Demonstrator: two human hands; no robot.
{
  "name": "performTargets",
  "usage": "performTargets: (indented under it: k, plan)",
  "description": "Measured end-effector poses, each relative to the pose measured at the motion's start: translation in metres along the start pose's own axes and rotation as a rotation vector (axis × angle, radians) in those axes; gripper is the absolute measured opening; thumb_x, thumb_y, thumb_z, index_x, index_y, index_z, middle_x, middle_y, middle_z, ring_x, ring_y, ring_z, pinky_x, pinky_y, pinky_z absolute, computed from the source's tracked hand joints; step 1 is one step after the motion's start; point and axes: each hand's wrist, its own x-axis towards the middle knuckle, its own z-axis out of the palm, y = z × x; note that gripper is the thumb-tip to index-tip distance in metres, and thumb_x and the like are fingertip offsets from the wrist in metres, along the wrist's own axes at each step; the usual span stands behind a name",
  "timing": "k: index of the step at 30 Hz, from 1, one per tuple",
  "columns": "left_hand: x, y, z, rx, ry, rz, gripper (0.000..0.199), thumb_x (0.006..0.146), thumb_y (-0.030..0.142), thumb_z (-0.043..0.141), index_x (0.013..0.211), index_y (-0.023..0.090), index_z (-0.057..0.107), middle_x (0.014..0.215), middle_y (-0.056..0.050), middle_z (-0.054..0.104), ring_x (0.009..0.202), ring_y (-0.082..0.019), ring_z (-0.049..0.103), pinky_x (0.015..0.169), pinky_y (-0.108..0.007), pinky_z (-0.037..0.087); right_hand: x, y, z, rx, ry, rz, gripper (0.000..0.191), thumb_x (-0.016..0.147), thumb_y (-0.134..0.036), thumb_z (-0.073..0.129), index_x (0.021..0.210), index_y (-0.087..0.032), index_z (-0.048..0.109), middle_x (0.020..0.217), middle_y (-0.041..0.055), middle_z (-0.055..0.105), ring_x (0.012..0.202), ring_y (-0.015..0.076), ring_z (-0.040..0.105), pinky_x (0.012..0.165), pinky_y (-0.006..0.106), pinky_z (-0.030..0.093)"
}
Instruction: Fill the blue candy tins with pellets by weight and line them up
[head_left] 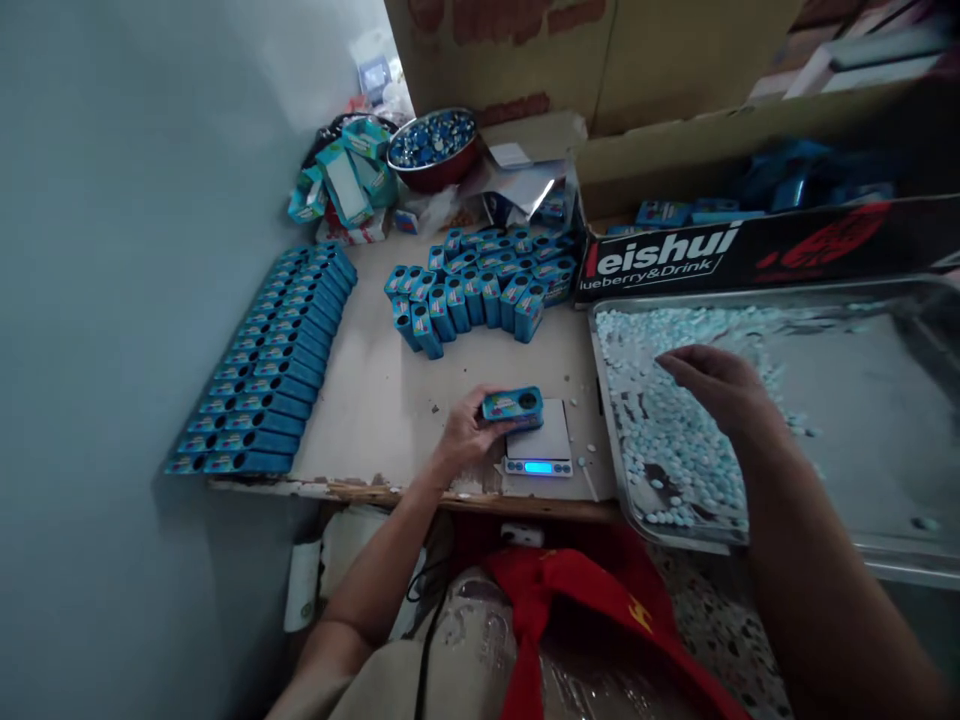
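My left hand (461,432) grips a small blue box (501,406) with a round dark hole in its top. The box is over the back left part of a small digital scale (541,444) with a lit blue display; whether it rests on the plate I cannot tell. Over a metal tray (606,425), my right hand (711,384) hangs with fingers drawn together. Small pale blue and white candy-like pellets (664,425) lie across the tray's left part. Anything between the right fingers is hidden.
Long rows of blue boxes (262,380) line the wall, and a loose group (480,280) stands mid-table. Behind are a red bowl (431,175) of blue and white pieces and a cardboard box (660,255). A thin white stick (589,482) lies near the scale.
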Motion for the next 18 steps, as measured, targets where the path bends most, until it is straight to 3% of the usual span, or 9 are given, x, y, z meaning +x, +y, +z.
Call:
performTargets:
  k: [3,5,7,8,10,12,15,18]
  plan:
    - [0.0,-0.006,0.007,0.01,-0.049,0.059,0.06,0.093,0.055,0.093,0.144,0.03,0.075,0.143,-0.013,0.081,0.133,-0.036,0.081,0.121,-0.057,0.067,-0.001,0.001,-0.002,-0.057,-0.067,0.022,0.029,0.084,-0.068,0.072,0.08,-0.039,0.071,0.078,0.0104,0.069,0.075,0.0347,0.063,0.081,0.054,0.044]
    - [0.001,-0.007,-0.016,0.03,-0.022,0.097,0.075,0.083,0.064,0.102,0.146,0.032,0.077,0.152,-0.015,0.078,0.146,-0.04,0.074,0.129,-0.061,0.061,-0.005,-0.006,-0.005,-0.215,-0.013,0.001,0.023,0.084,-0.061,0.069,0.075,-0.04,0.069,0.082,0.0146,0.075,0.085,0.0419,0.071,0.09,0.059,0.047]
    - [0.01,-0.007,-0.063,0.069,0.148,0.13,0.081,0.073,0.073,0.107,0.139,0.032,0.081,0.146,-0.014,0.081,0.146,-0.043,0.074,0.13,-0.063,0.06,-0.009,-0.021,-0.007,-0.308,0.077,-0.046,0.02,0.087,-0.057,0.066,0.075,-0.042,0.069,0.09,0.0178,0.08,0.094,0.0466,0.074,0.095,0.064,0.048]
    - [0.02,-0.008,-0.092,0.083,0.299,0.147,0.076,0.076,0.077,0.104,0.132,0.031,0.083,0.14,-0.013,0.083,0.142,-0.043,0.075,0.129,-0.062,0.059,-0.01,-0.032,-0.006,-0.297,0.099,-0.081,0.018,0.09,-0.055,0.067,0.078,-0.042,0.071,0.096,0.0181,0.082,0.097,0.0467,0.076,0.096,0.064,0.05]
    - [0.053,-0.014,-0.156,0.06,0.675,0.176,0.067,0.09,0.087,0.087,0.124,0.029,0.079,0.135,-0.011,0.083,0.138,-0.04,0.075,0.131,-0.061,0.056,-0.006,-0.06,0.001,-0.18,0.076,-0.16,0.014,0.094,-0.052,0.069,0.088,-0.041,0.077,0.107,0.0162,0.086,0.102,0.0434,0.079,0.097,0.061,0.056]
    - [0.101,-0.026,-0.213,-0.003,0.787,0.143,0.067,0.099,0.088,0.072,0.124,0.026,0.073,0.137,-0.013,0.079,0.142,-0.037,0.073,0.131,-0.06,0.054,0.012,-0.093,0.018,-0.052,0.02,-0.268,0.017,0.096,-0.05,0.071,0.102,-0.037,0.081,0.113,0.0134,0.087,0.105,0.0388,0.081,0.097,0.055,0.061]
    - [0.191,-0.046,-0.264,-0.242,0.641,-0.066,0.064,0.098,0.085,0.076,0.115,0.023,0.069,0.135,-0.016,0.078,0.134,-0.034,0.076,0.119,-0.051,0.061,0.071,-0.14,0.061,-0.087,0.001,-0.516,0.032,0.105,-0.052,0.068,0.121,-0.028,0.082,0.124,0.0147,0.085,0.116,0.0367,0.08,0.109,0.054,0.062]
    - [0.277,-0.055,-0.272,-0.346,0.417,-0.106,0.065,0.101,0.087,0.071,0.11,0.023,0.068,0.139,-0.017,0.078,0.135,-0.032,0.076,0.119,-0.049,0.061,0.148,-0.17,0.11,-0.376,0.037,-0.601,0.046,0.113,-0.052,0.063,0.145,-0.023,0.077,0.15,0.0201,0.076,0.147,0.0414,0.067,0.129,0.06,0.051]
